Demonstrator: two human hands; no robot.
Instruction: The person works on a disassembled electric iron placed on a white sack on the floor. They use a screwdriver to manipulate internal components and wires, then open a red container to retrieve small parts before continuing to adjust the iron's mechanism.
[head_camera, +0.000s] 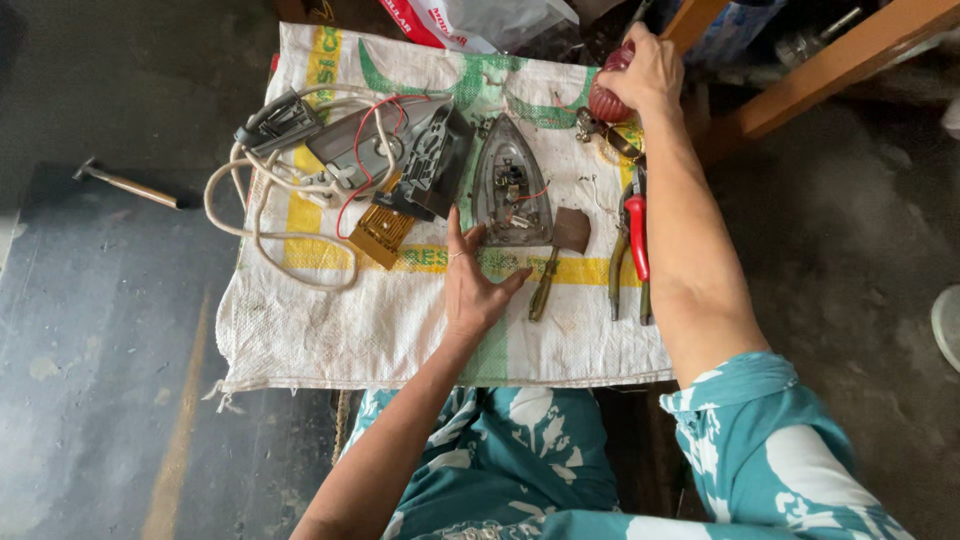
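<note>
Resting flat on the woven sack (330, 330), the left hand (475, 285) lies just below the iron soleplate (512, 185). Its grip is wide, fingers spread and holding nothing, with the thumb and forefinger tips at the soleplate's near edge. The soleplate lies point-up at the middle of the sack, its inner side showing a small fitting and a thin red wire.

Up and to the right of the soleplate, the right hand (645, 72) is closed around a dark red ribbed handle (606, 100) (whether it belongs to a tool or a loose part cannot be told, since the fingers hide its end). Just right of the soleplate's base lie a brown flat piece (572, 230) and a screwdriver (545, 283), and farther right the red-handled pliers (634, 235). Left of the soleplate sit the black iron housing (420, 160), a brass-coloured ribbed piece (380, 232) and the white cord (260, 200) in loose loops. A hammer (125, 184) lies on the floor well left of everything.

By the look of it, the step in hand is steadying the soleplate while the other hand takes up something from the far corner. Any further work on the soleplate calls for keeping it pinned and keeping clear of the thin wire.
</note>
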